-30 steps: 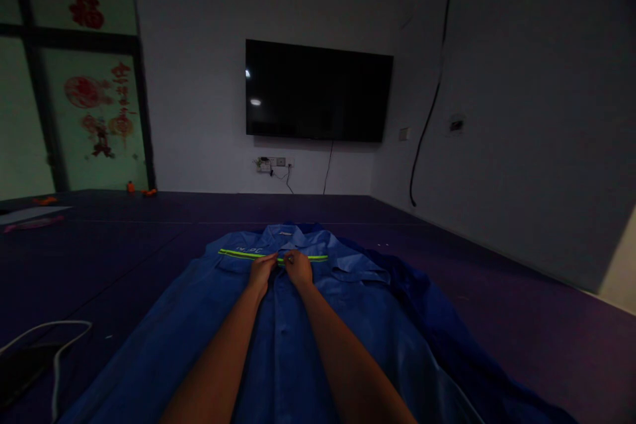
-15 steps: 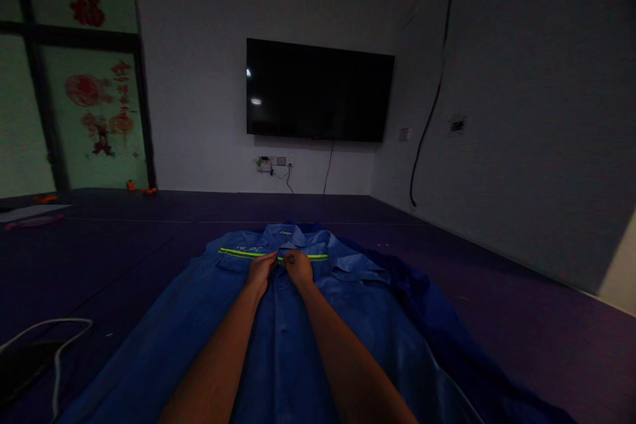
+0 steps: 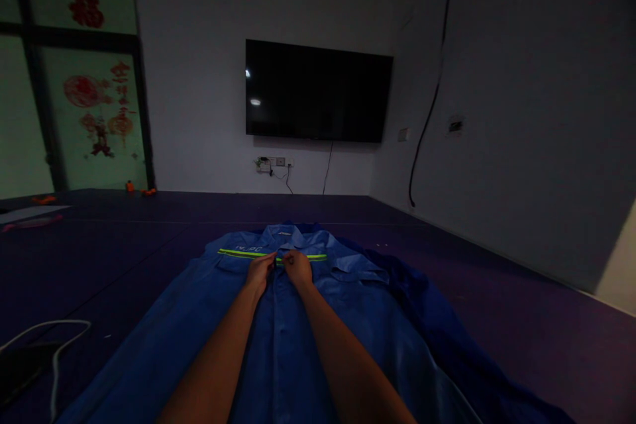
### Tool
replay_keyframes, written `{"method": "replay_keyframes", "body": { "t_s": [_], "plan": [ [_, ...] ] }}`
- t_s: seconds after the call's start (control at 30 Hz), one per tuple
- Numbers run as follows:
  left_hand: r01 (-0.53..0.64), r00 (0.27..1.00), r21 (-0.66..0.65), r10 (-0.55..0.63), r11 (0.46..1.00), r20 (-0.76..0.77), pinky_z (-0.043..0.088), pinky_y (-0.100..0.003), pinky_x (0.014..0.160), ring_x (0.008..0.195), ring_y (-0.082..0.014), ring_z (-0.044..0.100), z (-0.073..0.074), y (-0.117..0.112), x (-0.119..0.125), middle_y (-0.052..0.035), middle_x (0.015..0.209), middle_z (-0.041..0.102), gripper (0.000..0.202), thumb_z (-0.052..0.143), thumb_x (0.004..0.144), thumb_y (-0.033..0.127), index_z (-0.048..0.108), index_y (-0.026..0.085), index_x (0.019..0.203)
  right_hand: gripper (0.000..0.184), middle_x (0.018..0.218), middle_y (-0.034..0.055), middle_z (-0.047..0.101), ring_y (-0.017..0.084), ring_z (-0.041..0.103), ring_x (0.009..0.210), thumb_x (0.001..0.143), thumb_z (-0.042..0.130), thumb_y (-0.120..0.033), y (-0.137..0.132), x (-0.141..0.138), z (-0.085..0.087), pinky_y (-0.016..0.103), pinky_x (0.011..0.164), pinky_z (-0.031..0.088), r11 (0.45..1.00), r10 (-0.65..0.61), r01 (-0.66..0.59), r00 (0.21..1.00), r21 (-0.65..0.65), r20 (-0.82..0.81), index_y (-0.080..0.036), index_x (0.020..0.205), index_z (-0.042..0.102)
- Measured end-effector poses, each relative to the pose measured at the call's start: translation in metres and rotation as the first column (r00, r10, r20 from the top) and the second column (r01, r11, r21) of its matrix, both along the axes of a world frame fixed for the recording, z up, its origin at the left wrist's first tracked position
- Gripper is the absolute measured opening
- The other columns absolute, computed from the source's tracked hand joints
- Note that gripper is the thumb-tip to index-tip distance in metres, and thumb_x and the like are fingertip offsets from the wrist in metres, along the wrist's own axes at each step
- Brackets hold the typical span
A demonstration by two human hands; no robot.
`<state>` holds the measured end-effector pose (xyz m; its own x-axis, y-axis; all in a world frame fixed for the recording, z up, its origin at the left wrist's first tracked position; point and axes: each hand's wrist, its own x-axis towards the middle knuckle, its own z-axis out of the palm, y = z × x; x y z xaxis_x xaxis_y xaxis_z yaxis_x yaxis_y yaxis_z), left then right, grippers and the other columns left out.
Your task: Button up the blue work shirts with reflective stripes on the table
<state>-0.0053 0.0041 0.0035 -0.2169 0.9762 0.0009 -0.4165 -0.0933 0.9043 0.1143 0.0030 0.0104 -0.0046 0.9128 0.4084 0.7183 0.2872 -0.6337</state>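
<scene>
A blue work shirt (image 3: 293, 318) lies spread out in front of me, its collar (image 3: 283, 235) pointing away. A bright yellow-green stripe (image 3: 238, 253) crosses its chest, with pale letters above it on the left. At the front placket, level with the stripe, my left hand (image 3: 259, 270) pinches the cloth. Right beside it, my right hand (image 3: 298, 269) is closed with curled fingers on the other side of the placket. The fingertips almost meet, and any button between them is too small to make out.
Darker blue cloth (image 3: 427, 298) lies under the shirt's right side. A white cable (image 3: 57, 351) and a dark object (image 3: 24, 368) are at lower left on the purple floor (image 3: 521, 318). A television (image 3: 318, 91) hangs on the far wall; a black cord (image 3: 431, 116) dangles at right.
Both hands stay at the placket with almost no shift. The view has moved very slightly; the shirt lies as before.
</scene>
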Motion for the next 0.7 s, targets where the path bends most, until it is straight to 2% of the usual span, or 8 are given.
{"method": "replay_keyframes", "body": {
  "t_s": [0.37, 0.7],
  "plan": [
    [0.013, 0.998, -0.009, -0.013, 1.000, 0.058, 0.042, -0.016, 0.054, 0.057, -0.0058, 0.054, 0.0059, -0.0044, 0.0006, -0.0046, 0.071, 0.068, 0.016, 0.057, 0.064, 0.000, 0.069, 0.011, 0.064, 0.016, 0.078, 0.0026, 0.068, 0.014, 0.062, 0.075, 0.074, 0.054, -0.011, 0.0014, -0.0003, -0.0012, 0.019, 0.066, 0.042, 1.000, -0.002, 0.003, 0.999, 0.028, -0.038, -0.019, 0.080, 0.066],
    [0.017, 0.997, -0.029, -0.015, 0.999, 0.070, 0.044, -0.016, 0.052, 0.058, -0.0072, 0.057, 0.0048, -0.0006, -0.0002, -0.0053, 0.071, 0.068, 0.017, 0.058, 0.065, -0.002, 0.069, 0.011, 0.065, 0.015, 0.076, 0.0021, 0.068, 0.014, 0.062, 0.074, 0.073, 0.055, -0.010, 0.0016, -0.0004, -0.0015, 0.019, 0.063, 0.041, 0.999, -0.019, 0.020, 0.999, 0.044, -0.037, -0.019, 0.078, 0.066]
  ]
}}
